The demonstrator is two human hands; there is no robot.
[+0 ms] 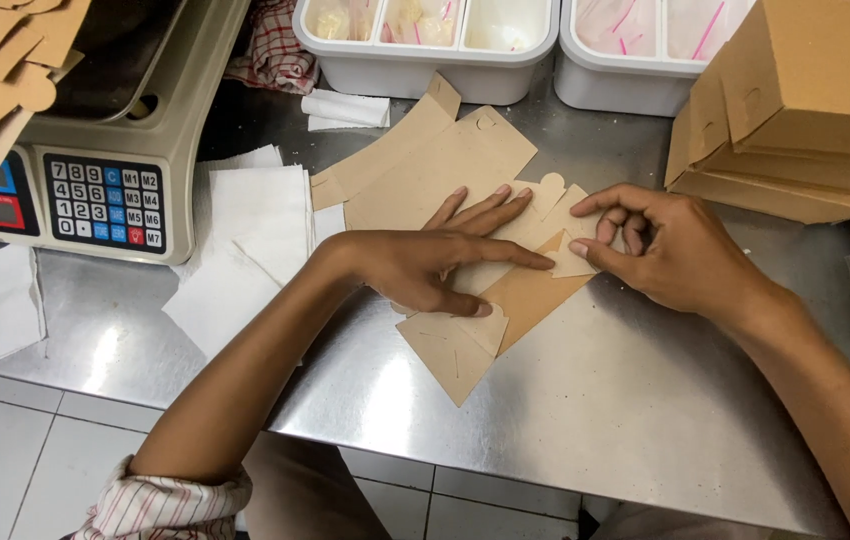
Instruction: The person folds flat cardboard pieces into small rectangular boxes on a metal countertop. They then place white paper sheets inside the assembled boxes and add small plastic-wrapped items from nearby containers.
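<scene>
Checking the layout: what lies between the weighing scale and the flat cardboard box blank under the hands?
In the head view, a stack of white paper sheets lies on the steel table between scale and box blank.

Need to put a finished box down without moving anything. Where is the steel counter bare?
Bare steel lies along the near edge of the counter, below the flat cardboard blank and under the right hand. A smaller patch sits between the scale and the left forearm. Crowded: white paper sheets left of the left hand, white bins behind, stacked cardboard boxes far right.
</scene>
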